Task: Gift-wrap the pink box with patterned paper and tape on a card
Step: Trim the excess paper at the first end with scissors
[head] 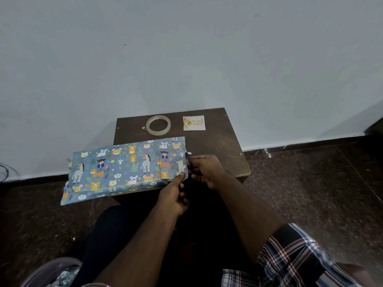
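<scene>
Oddly, card lettering stays unreadable; left hand and right hand pinch patterned paper.

Home room, dark stone floor, plain wall, small wooden table

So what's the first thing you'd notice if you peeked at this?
The blue animal paper jumps out first: giraffes, bears and lions, wrapped over something on the near edge of the small dark table, hanging off its left side. Both hands meet at its right end: the left hand pinches the paper's corner, and the right hand holds something dark there. Behind, by the wall, lie a clear tape roll and a little card.
</scene>
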{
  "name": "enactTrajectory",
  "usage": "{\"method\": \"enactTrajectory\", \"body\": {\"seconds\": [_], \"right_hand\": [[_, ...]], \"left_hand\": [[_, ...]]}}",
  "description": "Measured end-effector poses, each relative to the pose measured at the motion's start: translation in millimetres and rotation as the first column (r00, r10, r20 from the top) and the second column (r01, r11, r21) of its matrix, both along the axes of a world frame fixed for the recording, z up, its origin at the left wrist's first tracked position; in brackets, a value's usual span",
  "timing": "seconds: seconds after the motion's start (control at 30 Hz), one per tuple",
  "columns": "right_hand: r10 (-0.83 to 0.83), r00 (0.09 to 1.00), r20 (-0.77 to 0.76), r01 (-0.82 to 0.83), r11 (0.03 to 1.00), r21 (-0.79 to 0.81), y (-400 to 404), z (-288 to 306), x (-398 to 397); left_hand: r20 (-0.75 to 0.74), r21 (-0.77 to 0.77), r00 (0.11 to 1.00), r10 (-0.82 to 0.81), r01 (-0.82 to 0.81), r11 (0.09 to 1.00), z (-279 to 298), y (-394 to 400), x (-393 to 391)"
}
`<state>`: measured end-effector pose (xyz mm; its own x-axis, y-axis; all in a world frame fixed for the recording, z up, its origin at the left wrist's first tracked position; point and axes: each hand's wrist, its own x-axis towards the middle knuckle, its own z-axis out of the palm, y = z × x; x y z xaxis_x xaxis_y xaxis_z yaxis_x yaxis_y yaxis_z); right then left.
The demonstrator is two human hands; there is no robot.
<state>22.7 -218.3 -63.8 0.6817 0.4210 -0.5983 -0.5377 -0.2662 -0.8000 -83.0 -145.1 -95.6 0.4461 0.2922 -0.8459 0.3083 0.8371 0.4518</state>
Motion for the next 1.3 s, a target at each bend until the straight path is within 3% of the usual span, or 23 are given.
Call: {"method": "enactTrajectory", "body": {"seconds": [1.3], "right_hand": [[0.008, 1.000, 0.024, -0.007, 1.000, -0.002, 1.3, -2.3, 1.7]], "left_hand": [[-0.004, 0.027, 1.000, 0.002, -0.002, 1.000, 9.7, -2.8, -2.5]]}}
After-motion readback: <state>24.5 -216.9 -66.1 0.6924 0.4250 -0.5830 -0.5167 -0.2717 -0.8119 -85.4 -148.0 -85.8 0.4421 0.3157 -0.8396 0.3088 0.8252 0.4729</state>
